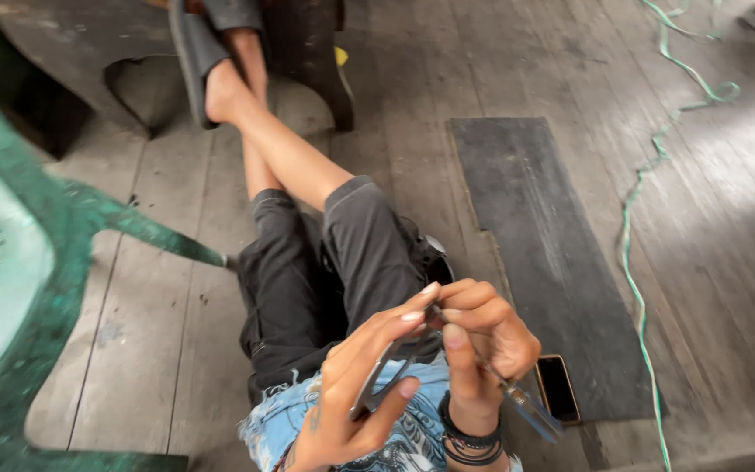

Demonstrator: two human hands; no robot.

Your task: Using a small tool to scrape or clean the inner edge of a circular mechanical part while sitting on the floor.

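Silvery flat metal piece (376, 385) sits gripped in the left hand (356, 393) at lower centre, while the right hand (482, 336) pinches a thin blue-handled tool (517, 402).

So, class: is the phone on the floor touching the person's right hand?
Apart. The head view shows the phone lying on the floor by the dark mat, with a visible gap of floor between it and the right hand.

A floor of worn grey wooden planks (727, 262) carries everything here. A long dark rectangular mat (543, 262) lies flat on it, with a black smartphone (558, 387) at the mat's near edge. A thin green cord (635, 236) snakes across the boards to the mat's right, and a green plastic chair (28, 288) stands at the left.
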